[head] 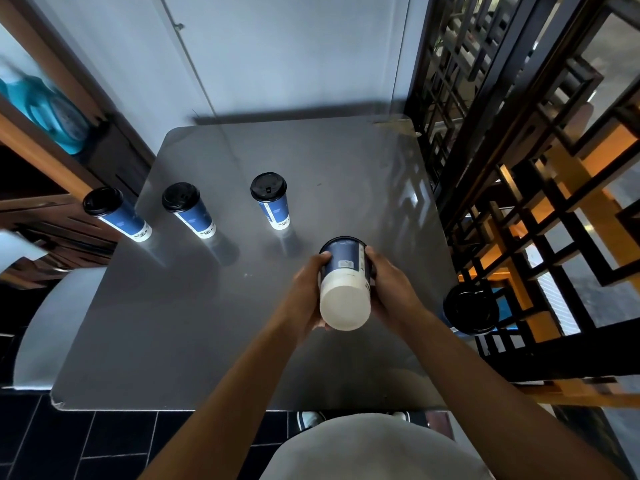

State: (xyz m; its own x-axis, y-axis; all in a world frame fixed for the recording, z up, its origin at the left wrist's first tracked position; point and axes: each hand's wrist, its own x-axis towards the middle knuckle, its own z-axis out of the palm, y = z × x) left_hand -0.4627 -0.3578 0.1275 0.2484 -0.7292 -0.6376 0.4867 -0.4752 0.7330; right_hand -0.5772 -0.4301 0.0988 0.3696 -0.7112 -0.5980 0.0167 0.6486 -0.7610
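The left hand (308,292) and right hand (393,287) both curl around a blue-and-white paper cup (344,289), gripping it from opposite sides above the glossy grey surface (207,323). The cup's white base is turned toward the camera and its far end is tipped away. Beyond the left hand and off to its left, three lidded cups (270,199) stand upright in a row, well apart from it. Just outside the right hand a fourth lidded cup (471,308) sits at the surface's edge beside a black lattice screen (519,140). A pale wall (277,46) rises past the fingertips, and dark floor tiles (86,441) lie below the forearms.
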